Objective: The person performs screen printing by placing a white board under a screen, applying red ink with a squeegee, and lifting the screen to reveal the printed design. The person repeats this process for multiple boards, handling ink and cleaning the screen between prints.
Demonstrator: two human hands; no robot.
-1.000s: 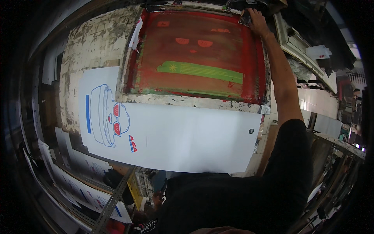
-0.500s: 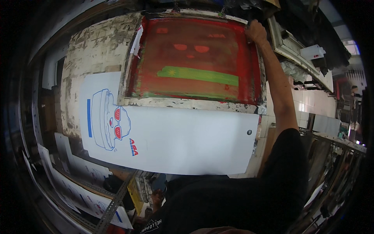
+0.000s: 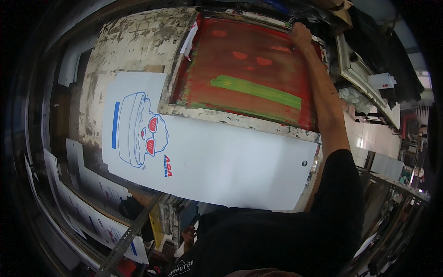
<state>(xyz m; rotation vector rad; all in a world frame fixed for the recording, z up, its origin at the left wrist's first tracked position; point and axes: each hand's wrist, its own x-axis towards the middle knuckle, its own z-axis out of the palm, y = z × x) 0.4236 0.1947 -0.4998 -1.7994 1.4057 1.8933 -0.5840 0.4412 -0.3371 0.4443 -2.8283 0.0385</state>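
Note:
A printing screen [image 3: 249, 121] with a whitish, ink-stained frame lies at the far side of the table. Its mesh [image 3: 221, 60] is smeared red, and a strip of green tape [image 3: 258, 92] crosses it. My right hand [image 3: 301, 38] is closed over the mesh's far right part, fingers curled; what it grips is hidden. Partly under the screen lies a white sheet [image 3: 240, 161] with a blue outlined cup-like figure [image 3: 140, 131] wearing red sunglasses. My left hand [image 3: 188, 235] hangs low beside my body, small and dark, its fingers unclear.
The worn table top [image 3: 134, 41] shows at the far left. Printed white sheets [image 3: 87, 221] stand on a metal rack [image 3: 124, 244] at the lower left. A white plastic container [image 3: 382, 81] sits on a shelf at the right. Another rack [image 3: 392, 203] is at the lower right.
The view has turned, so screen and sheet appear tilted and shifted right. Relative to the screen, my right hand has moved left from the far right corner, over the mesh.

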